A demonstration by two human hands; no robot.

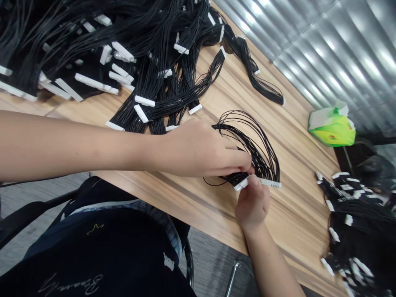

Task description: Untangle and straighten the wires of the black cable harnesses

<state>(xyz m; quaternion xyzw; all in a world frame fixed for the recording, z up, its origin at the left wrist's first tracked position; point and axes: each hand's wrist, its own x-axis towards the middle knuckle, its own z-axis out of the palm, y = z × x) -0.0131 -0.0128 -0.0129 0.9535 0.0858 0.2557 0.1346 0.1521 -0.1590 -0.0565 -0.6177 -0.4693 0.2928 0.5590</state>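
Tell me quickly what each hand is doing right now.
Left hand: closed, pinching the black wires beside the connector.
Right hand: closed, holding the white connector from below.

Wire harness: glossy black insulation, matt white plastic

Wires (258, 152): smooth, shiny black plastic sheathing; connector (269, 183): matt white moulded plastic; tabletop (287, 214): smooth satin wood-grain finish; wall panel (334, 53): ribbed, glossy silver metal; packet (332, 131): shiny green plastic film; shirt (93, 255): matt black cloth
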